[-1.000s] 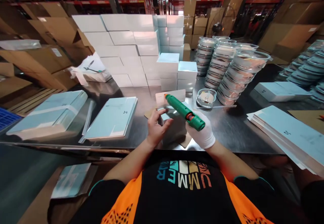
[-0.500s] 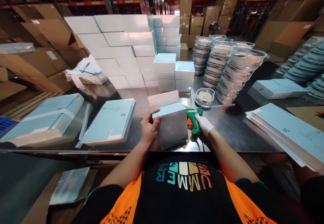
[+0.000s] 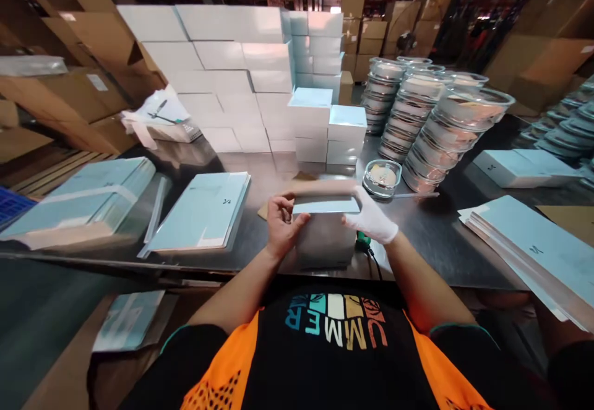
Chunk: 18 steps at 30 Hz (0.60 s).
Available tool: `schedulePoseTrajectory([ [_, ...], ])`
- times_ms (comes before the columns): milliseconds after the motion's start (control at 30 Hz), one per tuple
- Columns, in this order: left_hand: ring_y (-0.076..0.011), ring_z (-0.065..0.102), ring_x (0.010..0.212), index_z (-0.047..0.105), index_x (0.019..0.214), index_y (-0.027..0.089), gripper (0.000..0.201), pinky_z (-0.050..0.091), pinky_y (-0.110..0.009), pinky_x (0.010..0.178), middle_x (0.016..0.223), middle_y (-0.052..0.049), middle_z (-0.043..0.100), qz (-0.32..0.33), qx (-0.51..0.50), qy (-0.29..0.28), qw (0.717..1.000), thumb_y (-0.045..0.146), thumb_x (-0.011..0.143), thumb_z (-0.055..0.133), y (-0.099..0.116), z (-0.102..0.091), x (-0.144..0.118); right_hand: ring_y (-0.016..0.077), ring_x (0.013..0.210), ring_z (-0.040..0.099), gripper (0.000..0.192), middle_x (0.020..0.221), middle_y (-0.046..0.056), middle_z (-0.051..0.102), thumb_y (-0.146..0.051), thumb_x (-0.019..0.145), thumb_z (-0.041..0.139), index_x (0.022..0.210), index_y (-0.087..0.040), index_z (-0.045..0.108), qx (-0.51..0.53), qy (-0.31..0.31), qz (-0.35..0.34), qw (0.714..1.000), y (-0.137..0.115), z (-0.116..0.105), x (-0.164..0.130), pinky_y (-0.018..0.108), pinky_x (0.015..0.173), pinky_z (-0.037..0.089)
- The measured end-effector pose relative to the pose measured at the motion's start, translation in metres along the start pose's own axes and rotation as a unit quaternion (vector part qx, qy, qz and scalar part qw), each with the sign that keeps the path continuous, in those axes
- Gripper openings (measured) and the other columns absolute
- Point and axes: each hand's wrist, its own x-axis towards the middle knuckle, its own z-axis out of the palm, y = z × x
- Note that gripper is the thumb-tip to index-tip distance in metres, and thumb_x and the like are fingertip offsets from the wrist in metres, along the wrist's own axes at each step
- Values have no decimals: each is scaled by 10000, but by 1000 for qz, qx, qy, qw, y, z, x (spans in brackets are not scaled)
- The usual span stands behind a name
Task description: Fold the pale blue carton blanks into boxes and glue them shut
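Note:
A small pale blue box (image 3: 325, 237) stands on the steel table (image 3: 417, 237) right in front of me, its top flap partly folded over. My left hand (image 3: 284, 224), bare, grips the box's left top edge. My right hand (image 3: 371, 218), in a white glove, holds the right side of the flap. A green glue gun (image 3: 363, 243) lies on the table just under my right hand, mostly hidden, with its black cord running toward me.
A wall of stacked white boxes (image 3: 241, 76) stands at the back. Stacks of clear round containers (image 3: 417, 119) lean at the right, one single container (image 3: 381, 177) near the box. Flat blue sheets (image 3: 204, 212) lie left, more sheets (image 3: 533, 249) right.
My right hand put the green glue gun down on the table and moved onto the box's flap. The box was stood upright; both hands now hold its top.

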Motion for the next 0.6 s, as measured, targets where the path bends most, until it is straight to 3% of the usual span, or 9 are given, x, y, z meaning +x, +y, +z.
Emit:
schedulePoseTrajectory([
  [33, -255, 765, 1160, 671, 1041, 251, 557, 582, -405, 1043, 1125, -68, 761, 15, -23, -5, 1000, 669, 794, 946, -2, -2, 2, 404, 1624, 474, 748, 1666, 184, 589, -657, 744, 964, 1308, -237, 710, -25, -5, -24, 999, 2, -3, -4, 599, 1345, 364],
  [100, -255, 776, 1153, 730, 1120, 266, 488, 586, -427, 1063, 1072, -58, 780, 50, -36, -66, 996, 615, 845, 932, -4, -7, 6, 382, 1675, 419, 570, 1738, 179, 522, -628, 832, 930, 1218, -251, 746, -57, -22, -68, 996, 4, -8, -13, 607, 1365, 320],
  [200, -308, 764, 1232, 853, 1105, 271, 330, 586, -517, 1099, 1106, -109, 832, 101, -12, -177, 979, 563, 952, 845, 1, -17, 13, 327, 1606, 533, 363, 1719, 157, 562, -586, 1007, 785, 1203, -281, 789, -51, -48, -114, 991, 0, -6, -22, 600, 1338, 377],
  [333, -339, 772, 1235, 895, 1057, 295, 269, 586, -591, 1107, 1070, -111, 871, 93, 27, -183, 978, 540, 988, 807, 12, -22, 15, 337, 1513, 623, 338, 1588, 146, 685, -594, 1019, 759, 1183, -305, 819, -32, -29, -109, 993, -4, 2, -25, 624, 1312, 422],
  [400, -351, 759, 1299, 894, 1062, 300, 291, 569, -598, 1150, 1110, -118, 875, 72, 38, -192, 978, 566, 977, 812, 15, -23, 11, 361, 1558, 571, 433, 1620, 144, 648, -611, 956, 816, 1272, -315, 799, -31, 0, -72, 997, 1, 7, -30, 635, 1345, 373],
  [433, -356, 741, 1348, 885, 1124, 305, 337, 556, -596, 1178, 1181, -129, 868, 62, 39, -197, 978, 594, 967, 813, 15, -24, 9, 379, 1582, 540, 568, 1641, 151, 619, -604, 886, 879, 1359, -311, 765, -29, 12, -46, 998, 5, 10, -34, 634, 1354, 360],
  [533, -378, 649, 1498, 712, 1495, 315, 749, 526, -583, 1232, 1528, -192, 729, 28, 34, -173, 984, 762, 900, 793, 8, -38, 6, 457, 1522, 569, 1012, 1564, 204, 643, -470, 627, 1024, 1529, -228, 636, -19, 13, 47, 999, 21, 19, -47, 620, 1309, 437],
  [600, -395, 580, 1566, 542, 1639, 287, 981, 510, -581, 1249, 1682, -233, 583, -8, 69, -123, 990, 853, 866, 751, 0, -61, 14, 454, 1369, 676, 1008, 1440, 205, 714, -420, 598, 1011, 1498, -193, 618, -10, 14, 99, 995, 26, 19, -48, 601, 1204, 545],
])
